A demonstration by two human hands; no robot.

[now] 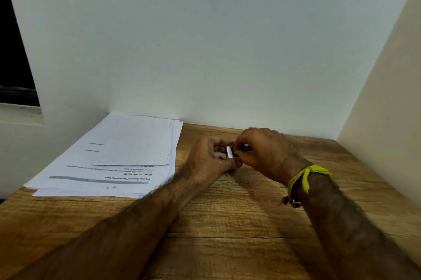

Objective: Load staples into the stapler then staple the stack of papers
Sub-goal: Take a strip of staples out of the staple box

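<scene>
Both hands meet at about 3 o'clock of frame centre, low over the wooden desk. Left hand has its fingers curled, thumb side up, wrapped round a small item. Right hand comes in from 4 o'clock, fingers bent down, pinching the same item from the far side.

Between them: a short silvery-white block, looks like a staple strip or the stapler's metal end, too small to tell which. A sliver of dark blue shows under the right fingers at 3 o'clock of that block, probably the stapler body; mostly hidden by the hand. Can't tell whether the stapler is open or whether staples are seated.

Heel of the left hand is on or just above the desk; contact is unclear. Both forearms run in from the 6 o'clock edge.

Paper stack lies flat on the desk at 9 o'clock of the hands, near but not touching the left hand. Its far corner is against the wall. Sheets are slightly fanned, printed text upside down to the camera, and a smaller sheet sits on top toward the far end.

Right wrist carries a yellow thread band with a reddish one just below it.

Dark window opening at 9 o'clock, with a white sill under it. A second wall runs down the 3 o'clock side.
</scene>
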